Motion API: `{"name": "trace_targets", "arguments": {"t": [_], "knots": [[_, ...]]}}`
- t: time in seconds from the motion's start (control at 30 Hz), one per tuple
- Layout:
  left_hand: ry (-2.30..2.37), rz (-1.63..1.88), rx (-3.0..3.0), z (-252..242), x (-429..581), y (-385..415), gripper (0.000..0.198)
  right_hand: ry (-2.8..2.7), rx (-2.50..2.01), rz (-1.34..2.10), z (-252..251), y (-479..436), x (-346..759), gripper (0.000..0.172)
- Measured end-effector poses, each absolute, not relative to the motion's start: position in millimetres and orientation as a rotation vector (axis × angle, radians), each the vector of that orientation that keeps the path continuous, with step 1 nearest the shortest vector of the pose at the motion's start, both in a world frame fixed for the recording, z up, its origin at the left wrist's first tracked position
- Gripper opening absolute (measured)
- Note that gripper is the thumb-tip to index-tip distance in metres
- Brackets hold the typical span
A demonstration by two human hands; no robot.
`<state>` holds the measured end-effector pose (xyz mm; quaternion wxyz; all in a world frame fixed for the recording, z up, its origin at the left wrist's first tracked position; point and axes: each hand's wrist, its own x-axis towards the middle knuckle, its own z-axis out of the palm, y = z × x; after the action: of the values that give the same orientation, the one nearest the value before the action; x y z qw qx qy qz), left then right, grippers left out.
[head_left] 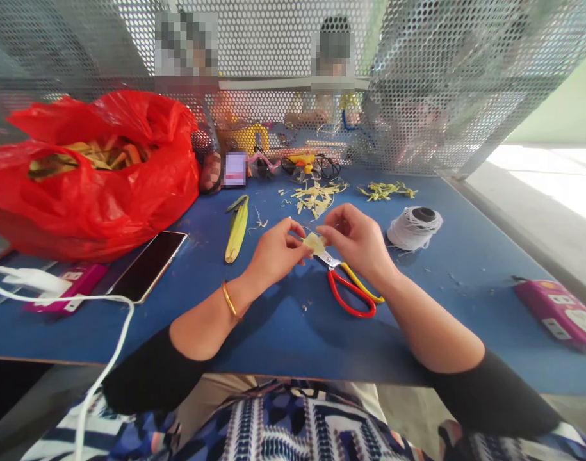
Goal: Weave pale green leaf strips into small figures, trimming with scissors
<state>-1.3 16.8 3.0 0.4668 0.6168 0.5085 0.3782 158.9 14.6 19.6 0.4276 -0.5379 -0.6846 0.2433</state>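
Between my two hands is a small pale-yellow piece of corn husk [314, 243]. My left hand [284, 246] pinches its left side, and the fingertips of my right hand [353, 237] close on its right edge. Scissors [353, 291] with one red and one yellow handle lie on the table below, their blade tips hidden behind the husk. Left of my hands rests a whole yellow-green corn husk [237, 230]. Cut husk strips [316, 197] are heaped beyond my fingers. A spool of white thread [414, 228] stands to the right of my right hand.
A red plastic bag [158, 186] of husks fills the table's left side. Near it lie a phone [151, 266] and a power strip with a white cable [105, 378]. Green knotted pieces [387, 191] sit at the back; a purple power strip [559, 310] is at right. A perforated metal screen [273, 45] stands behind.
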Motion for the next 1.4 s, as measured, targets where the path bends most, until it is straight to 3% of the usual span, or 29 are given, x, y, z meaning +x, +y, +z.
{"name": "trace_targets", "arguments": {"t": [0.1,0.2,0.43,0.53,0.6,0.73,0.9,1.3,1.4], "knots": [[1.183,1.006,1.276,5.1,-0.1,19.4,0.026,-1.850,-1.369,0.354,21.7,8.8,156.9,0.015],[1.172,1.044,1.201,7.2,1.1,18.7,0.026,-1.971,-1.368,0.166,19.9,7.1,155.9,0.005],[1.175,1.062,1.254,2.8,-0.6,20.0,0.027,-1.982,-1.290,0.249,16.4,8.8,156.0,0.014],[1.224,1.043,1.381,-1.3,-1.3,20.5,0.022,-1.954,-1.381,0.236,16.5,7.8,154.8,0.010],[1.278,1.033,1.484,-2.8,-1.2,19.4,0.017,-1.866,-1.467,0.303,17.3,7.2,153.9,0.003],[1.372,1.009,1.612,-1.3,-0.7,15.5,0.013,-1.725,-1.550,0.475,18.7,8.1,153.7,0.013],[1.390,0.984,1.741,3.3,-1.5,12.1,0.025,-1.627,-1.467,0.703,14.2,11.9,153.7,0.016],[1.372,0.896,1.937,7.3,-3.0,10.4,0.026,-1.454,-1.316,1.104,8.0,19.8,156.6,0.023],[1.315,0.897,1.914,5.8,-3.2,10.8,0.027,-1.437,-1.275,1.068,1.4,21.4,154.4,0.026]]}}
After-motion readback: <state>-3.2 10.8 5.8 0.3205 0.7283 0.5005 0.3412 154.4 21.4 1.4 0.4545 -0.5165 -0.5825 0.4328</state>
